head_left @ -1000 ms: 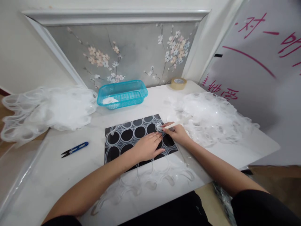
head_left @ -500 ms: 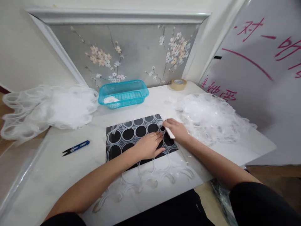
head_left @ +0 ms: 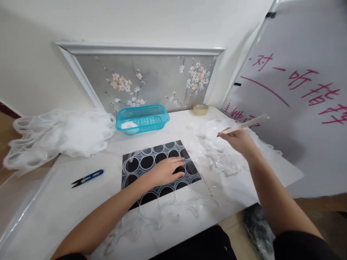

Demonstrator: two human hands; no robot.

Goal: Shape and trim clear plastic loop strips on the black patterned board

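Glossy black patterned board; clear thin plastic ring sheet; smooth white glossy tabletop; translucent turquoise plastic basket.

My left hand lies flat, palm down, fingers spread. My right hand hovers raised, far right, fingers pinched.
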